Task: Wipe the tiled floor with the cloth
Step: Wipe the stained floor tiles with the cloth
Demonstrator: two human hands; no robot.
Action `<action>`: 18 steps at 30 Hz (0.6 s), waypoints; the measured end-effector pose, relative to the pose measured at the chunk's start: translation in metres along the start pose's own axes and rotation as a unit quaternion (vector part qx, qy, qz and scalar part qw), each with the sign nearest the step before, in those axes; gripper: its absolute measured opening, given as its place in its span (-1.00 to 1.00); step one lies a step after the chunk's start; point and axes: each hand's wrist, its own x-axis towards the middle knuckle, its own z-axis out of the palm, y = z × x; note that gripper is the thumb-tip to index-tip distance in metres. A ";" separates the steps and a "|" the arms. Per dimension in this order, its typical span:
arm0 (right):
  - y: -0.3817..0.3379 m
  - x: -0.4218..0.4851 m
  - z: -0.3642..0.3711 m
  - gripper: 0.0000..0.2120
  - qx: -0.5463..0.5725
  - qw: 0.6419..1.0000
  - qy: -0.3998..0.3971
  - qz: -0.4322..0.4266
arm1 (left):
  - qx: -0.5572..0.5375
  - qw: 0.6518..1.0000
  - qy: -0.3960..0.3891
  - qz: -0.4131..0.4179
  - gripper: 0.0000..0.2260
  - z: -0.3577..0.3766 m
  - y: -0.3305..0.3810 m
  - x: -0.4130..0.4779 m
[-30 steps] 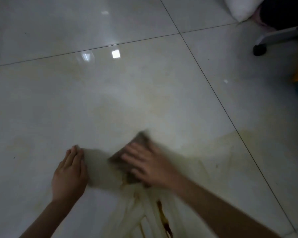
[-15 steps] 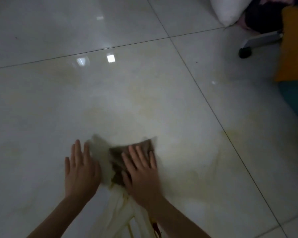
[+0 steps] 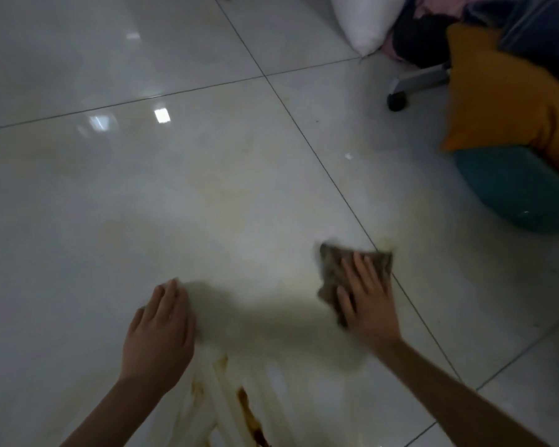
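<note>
Right hand lies flat on the brown cloth, fingers straight and slightly spread, pressing it to the tiled floor. Cloth is lower right of centre, its far corner on a grout line. Left hand is palm down on bare tile, lower left of centre, fingers straight and close together, holding nothing. Teal tub at right edge: inside not visible, can't tell contents. Orange cushion overlaps its top. Brown stain at bottom centre.
</note>
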 end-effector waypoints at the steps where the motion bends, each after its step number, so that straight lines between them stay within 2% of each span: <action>1: 0.003 -0.026 0.002 -0.47 0.005 0.999 -0.025 -0.032 | 0.000 1.000 0.002 0.003 -0.33 -0.003 0.001 0.000; 5: 0.049 -0.082 -0.029 -0.50 -0.054 0.965 -0.140 -0.214 | -0.006 1.000 0.007 0.017 -0.34 -0.011 0.005 0.000; 7: 0.066 -0.067 -0.045 -0.51 -0.068 0.952 -0.176 -0.241 | -0.017 1.000 0.000 0.003 -0.48 -0.014 0.008 0.003; 9: 0.073 -0.031 -0.048 -0.52 -0.036 0.974 -0.160 -0.158 | -0.006 1.000 -0.017 -0.007 -0.59 -0.016 0.014 0.007; 11: 0.071 0.013 -0.042 -0.50 -0.029 0.993 -0.107 -0.037 | 0.016 0.999 -0.045 -0.015 -0.58 -0.014 0.019 0.010; 14: 0.049 0.064 -0.027 -0.49 -0.026 0.995 -0.053 0.082 | 0.062 0.997 -0.044 -0.016 -0.55 -0.013 0.022 0.013; 16: 0.034 0.065 -0.020 -0.48 -0.024 0.993 -0.030 0.111 | 0.101 0.994 -0.033 -0.010 -0.53 -0.014 0.022 0.013; 18: 0.026 0.028 -0.013 -0.49 -0.024 0.998 -0.035 0.042 | 0.099 0.994 -0.035 -0.015 -0.53 -0.017 0.022 0.013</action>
